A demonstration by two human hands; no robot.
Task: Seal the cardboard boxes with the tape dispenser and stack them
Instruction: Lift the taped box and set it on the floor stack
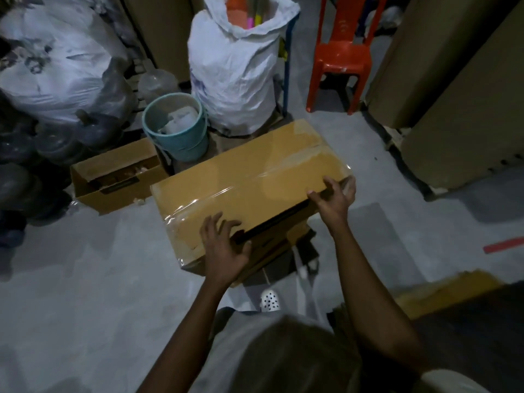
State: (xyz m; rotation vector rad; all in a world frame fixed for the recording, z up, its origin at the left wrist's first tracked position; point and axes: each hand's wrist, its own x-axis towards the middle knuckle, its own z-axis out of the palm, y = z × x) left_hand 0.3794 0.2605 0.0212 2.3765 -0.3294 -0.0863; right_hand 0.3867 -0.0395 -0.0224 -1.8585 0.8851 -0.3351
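Head view: brown box point(255, 180) (glossy taped top); left hand point(224, 248), right hand point(334, 201) grips clasp its edge.

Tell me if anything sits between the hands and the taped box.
Nothing visible does: the left hand and right hand hold the box directly, along its near top edge.

Your box point(249, 177) is tan; beyond it, a teal bucket point(175, 129), a white sack point(235, 75), an orange-red chair point(340, 52); below, a white shoe point(270, 299) dotted black.
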